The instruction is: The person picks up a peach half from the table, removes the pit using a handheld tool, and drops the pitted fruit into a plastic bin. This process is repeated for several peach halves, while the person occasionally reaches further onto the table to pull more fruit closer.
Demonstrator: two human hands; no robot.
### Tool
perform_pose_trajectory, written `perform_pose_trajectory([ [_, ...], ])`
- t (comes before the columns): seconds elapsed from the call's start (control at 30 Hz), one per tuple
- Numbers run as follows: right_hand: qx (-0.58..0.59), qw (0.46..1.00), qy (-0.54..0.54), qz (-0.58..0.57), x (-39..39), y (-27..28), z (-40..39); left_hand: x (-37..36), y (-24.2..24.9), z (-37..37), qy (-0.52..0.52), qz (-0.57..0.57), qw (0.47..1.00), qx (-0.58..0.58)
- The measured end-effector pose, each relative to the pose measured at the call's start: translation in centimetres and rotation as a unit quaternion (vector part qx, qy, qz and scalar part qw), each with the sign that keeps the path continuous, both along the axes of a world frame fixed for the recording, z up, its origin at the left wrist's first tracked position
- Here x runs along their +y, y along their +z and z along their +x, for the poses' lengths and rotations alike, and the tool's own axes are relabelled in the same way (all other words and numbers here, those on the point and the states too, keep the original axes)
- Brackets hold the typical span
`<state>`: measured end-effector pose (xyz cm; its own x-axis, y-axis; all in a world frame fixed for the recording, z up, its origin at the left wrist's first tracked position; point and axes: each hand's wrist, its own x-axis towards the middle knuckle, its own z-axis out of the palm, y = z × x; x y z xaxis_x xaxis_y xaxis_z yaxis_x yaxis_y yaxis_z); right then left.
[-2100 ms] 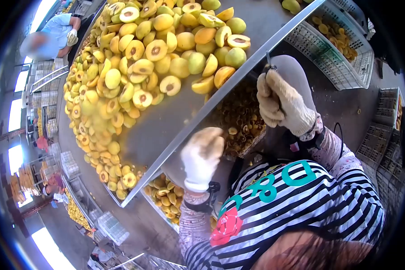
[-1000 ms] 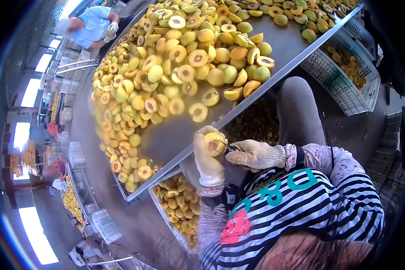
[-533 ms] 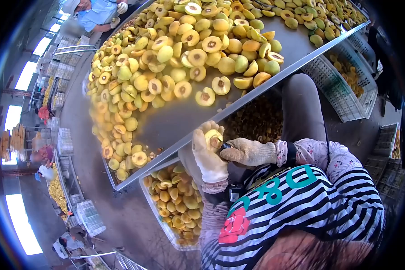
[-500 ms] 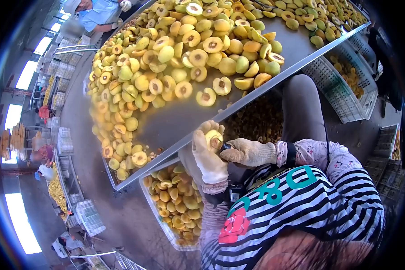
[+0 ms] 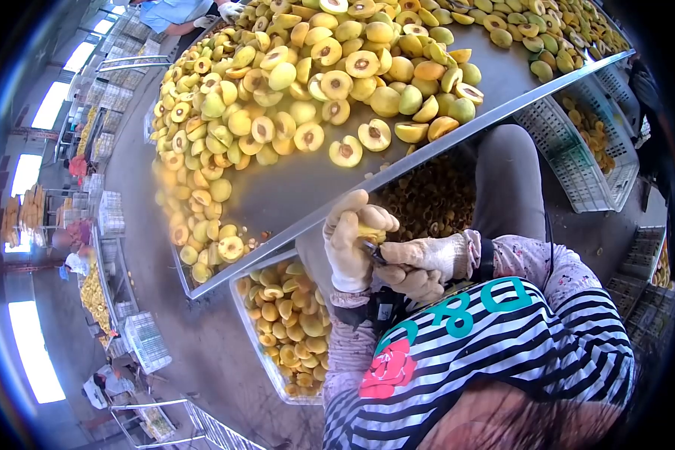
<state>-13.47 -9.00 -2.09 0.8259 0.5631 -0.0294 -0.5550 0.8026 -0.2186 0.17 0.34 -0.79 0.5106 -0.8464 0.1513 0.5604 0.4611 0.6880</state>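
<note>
My left hand [image 5: 346, 244], in a pale work glove, is curled around a yellow apricot half [image 5: 370, 234], partly covered by the fingers. My right hand [image 5: 421, 264], gloved too, grips a small dark tool [image 5: 373, 252] with a metal tip. That tip is against or just beside the fruit; the exact contact is hidden. Both hands are close together in front of my striped shirt, just below the rim of a metal table [image 5: 292, 238]. Many halved apricots [image 5: 277, 112] are heaped on it, several with brown pits showing.
A white crate of apricot halves [image 5: 292, 330] stands below the table edge. Dark pits or scraps [image 5: 431, 196] lie under the rim near my knee. Another crate [image 5: 577, 165] is at right. A co-worker in a blue sleeve [image 5: 174, 13] is across the table.
My left fingers have closed over the apricot half, which lay more open in the palm before. The right hand has turned, with the tool's metal tip now showing. The view has shifted slightly.
</note>
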Motion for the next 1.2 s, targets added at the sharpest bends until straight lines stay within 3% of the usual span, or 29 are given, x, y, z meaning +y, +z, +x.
perform_pose_trajectory([
  [0.03, -0.022, 0.992, 0.026, 0.118, 0.3, -0.7, 0.0, -0.3, 0.0, 0.0, -0.028, -0.03, 0.999, 0.023],
  [0.07, -0.033, 0.987, 0.041, 0.154, 0.3, -1.3, 0.1, -0.9, -0.3, 0.3, -0.109, -0.101, 0.988, 0.049],
  [0.13, -0.056, 0.971, 0.069, 0.223, 0.1, -1.3, 0.3, -1.6, 0.2, 0.0, -0.142, -0.1, 0.982, 0.073],
  [0.2, -0.143, 0.982, 0.065, 0.103, -1.1, -0.3, -0.4, -2.1, 0.7, -0.2, -0.193, -0.066, 0.97, 0.13],
  [0.23, -0.155, 0.978, 0.099, 0.099, -1.4, -0.5, -0.7, -2.2, 0.8, -0.8, -0.129, 0.054, 0.972, 0.192],
  [0.27, -0.167, 0.972, 0.132, 0.094, -1.6, -0.7, -0.9, -2.3, 0.6, -0.9, -0.108, 0.083, 0.958, 0.252],
  [0.3, -0.148, 0.978, 0.096, 0.113, -1.8, -0.8, -1.5, -2.3, 0.4, -0.5, -0.089, 0.115, 0.941, 0.306],
  [0.37, -0.063, 0.998, -0.016, -0.015, -2.4, -0.7, -2.7, -0.8, -0.5, 0.5, -0.013, 0.139, 0.962, 0.235],
  [0.4, 0.088, 0.954, -0.055, -0.283, -2.0, 2.4, -2.3, 0.6, -0.8, 0.8, 0.032, 0.152, 0.967, 0.201],
  [0.43, 0.136, 0.886, -0.099, -0.432, -0.8, 1.6, -2.1, 2.5, -0.5, 1.0, 0.138, 0.234, 0.961, -0.048],
  [0.5, 0.156, 0.897, -0.114, -0.397, -0.9, 1.6, -1.9, 7.9, -1.2, 1.6, 0.302, 0.276, 0.859, -0.307],
  [0.53, 0.16, 0.895, -0.115, -0.4, -0.7, 2.4, -1.7, 11.2, -1.6, 1.6, 0.368, 0.339, 0.754, -0.426],
  [0.6, 0.193, 0.901, -0.116, -0.372, -0.3, 1.5, -1.1, 16.8, -3.6, 0.1, 0.486, 0.45, 0.645, -0.382],
  [0.63, 0.208, 0.902, -0.117, -0.359, -0.3, 1.6, -0.7, 20.9, -6.4, -0.7, 0.494, 0.502, 0.578, -0.413],
  [0.7, 0.218, 0.912, -0.131, -0.321, -0.1, 2.0, -0.1, 32.5, -20.0, -1.4, 0.357, 0.745, 0.291, -0.482],
  [0.77, 0.188, 0.924, -0.156, -0.295, 0.1, 1.5, 0.6, 31.8, -16.7, -2.9, 0.245, 0.776, 0.278, -0.511],
  [0.8, 0.179, 0.904, -0.174, -0.348, 0.2, 1.3, 0.9, 28.6, -12.9, -1.9, 0.291, 0.76, 0.373, -0.446],
  [0.83, 0.189, 0.899, -0.187, -0.348, 0.6, 1.5, 0.8, 27.9, -12.2, 0.1, 0.296, 0.707, 0.322, -0.556],
  [0.87, 0.194, 0.892, -0.204, -0.354, 0.3, 1.7, 0.9, 20.7, -4.8, 0.7, 0.324, 0.695, 0.439, -0.469],
  [0.9, 0.199, 0.885, -0.219, -0.358, -0.1, 1.9, 0.9, 17.2, -2.5, 1.6, 0.371, 0.57, 0.499, -0.537],
  [0.93, 0.188, 0.881, -0.227, -0.369, -0.4, 1.8, 0.7, 13.1, -1.1, 3.2, 0.401, 0.456, 0.608, -0.512],
  [0.97, 0.177, 0.877, -0.234, -0.379, -0.8, 1.6, 0.4, 9.0, 0.9, 4.5, 0.389, 0.383, 0.548, -0.634],
  [1.0, 0.172, 0.873, -0.245, -0.384, -1.3, 1.6, 0.0, 5.4, 1.5, 5.7, 0.354, 0.348, 0.619, -0.609],
  [1.03, 0.168, 0.869, -0.256, -0.389, -1.8, 1.5, -0.5, 2.2, 1.1, 7.4, 0.306, 0.335, 0.613, -0.646],
  [1.1, 0.155, 0.872, -0.276, -0.373, -2.8, 1.5, -1.6, -4.1, 3.0, 7.9, 0.203, 0.403, 0.6, -0.66],
  [1.17, 0.152, 0.872, -0.287, -0.367, -3.9, 1.9, -2.2, -7.8, -0.4, 10.1, 0.156, 0.427, 0.527, -0.718],
  [1.2, 0.155, 0.87, -0.29, -0.368, -4.3, 2.2, -2.4, -9.2, -0.6, 9.8, 0.112, 0.46, 0.542, -0.695],
])
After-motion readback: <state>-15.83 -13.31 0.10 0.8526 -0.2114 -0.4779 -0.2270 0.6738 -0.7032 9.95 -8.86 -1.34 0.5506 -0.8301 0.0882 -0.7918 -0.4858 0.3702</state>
